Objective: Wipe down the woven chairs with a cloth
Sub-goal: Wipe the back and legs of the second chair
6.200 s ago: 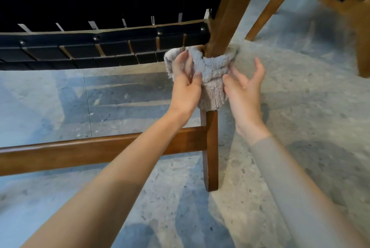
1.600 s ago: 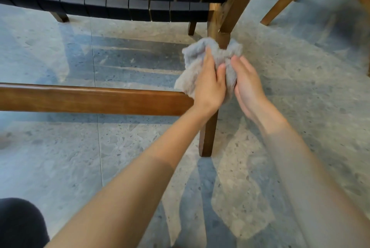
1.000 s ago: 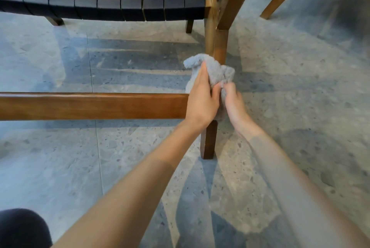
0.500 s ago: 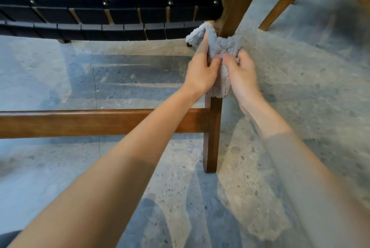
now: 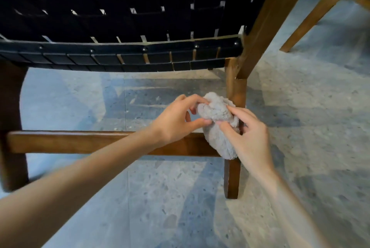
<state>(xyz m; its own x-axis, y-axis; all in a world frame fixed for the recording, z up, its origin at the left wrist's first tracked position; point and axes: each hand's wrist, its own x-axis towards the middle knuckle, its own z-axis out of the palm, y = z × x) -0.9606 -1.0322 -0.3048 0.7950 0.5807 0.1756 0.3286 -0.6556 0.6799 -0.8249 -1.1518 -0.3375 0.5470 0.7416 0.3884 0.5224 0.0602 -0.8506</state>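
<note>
Terrazzo floor [image 5: 300, 127]; left hand [image 5: 172, 123], right hand [image 5: 248, 137] pinch bunched cloth [image 5: 217, 111].

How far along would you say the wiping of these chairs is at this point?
Done: no surface shows clearly that it has been wiped. In hand: the left hand and right hand pinch the bunched cloth at the wooden leg, where the crossbar joins it. Left, probably: the leg's lower part, the black woven straps and the second chair behind, which no hand touches.

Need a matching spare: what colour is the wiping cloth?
Pale grey, fluffy cloth; head view shows it best.
</note>
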